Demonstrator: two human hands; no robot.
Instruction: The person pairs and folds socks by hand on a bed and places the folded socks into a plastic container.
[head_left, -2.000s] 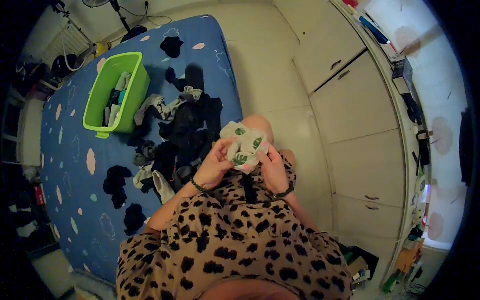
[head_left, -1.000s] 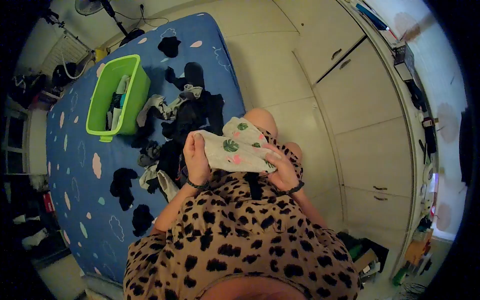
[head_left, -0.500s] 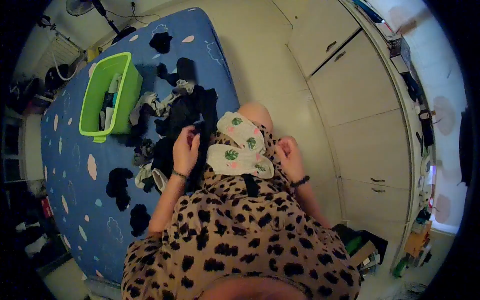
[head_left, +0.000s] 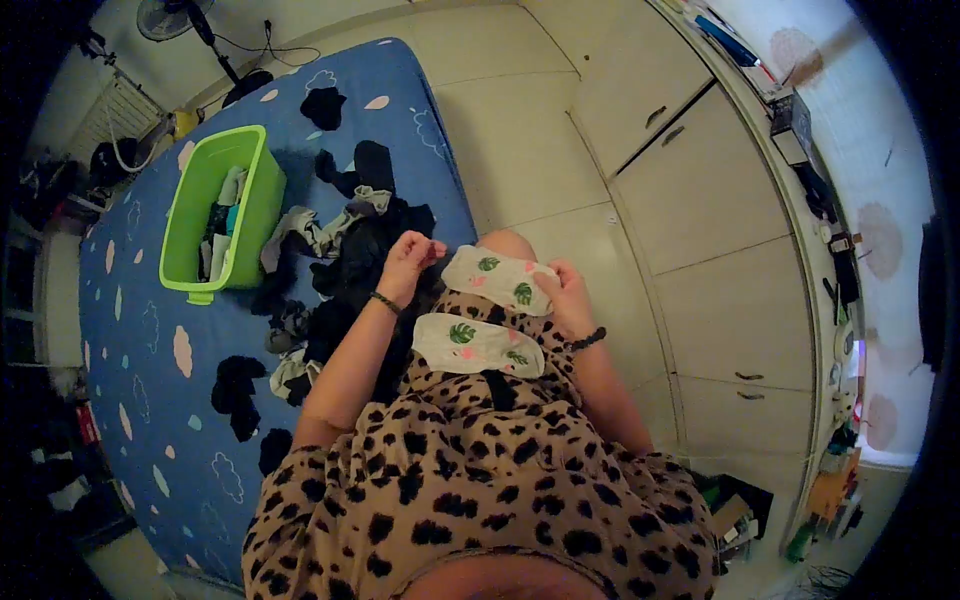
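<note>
Two white socks with green leaf and pink flamingo prints lie across the lap, one above the other. My right hand (head_left: pixel 568 303) grips the right end of the upper sock (head_left: pixel 490 277) between thumb and fingers. Close to that sock's left end is my left hand (head_left: pixel 408 266), fingers stretched toward it with nothing visible in them. The lower sock (head_left: pixel 478 345) lies flat, untouched by either hand. A small black piece of cloth (head_left: pixel 498 390) shows below it on the leopard-print dress (head_left: pixel 450 450).
A heap of dark and grey socks (head_left: pixel 350 240) lies on the blue patterned bed (head_left: pixel 160 400) at left. Beyond it stands a green bin (head_left: pixel 262 215) holding rolled cloth items. Pale cabinets (head_left: pixel 710 200) line the right side, and a fan (head_left: pixel 175 15) stands far left.
My right hand has taken hold of the upper sock, which now lies straighter and apart from the lower one. My left hand has moved right and away from me, toward that sock.
</note>
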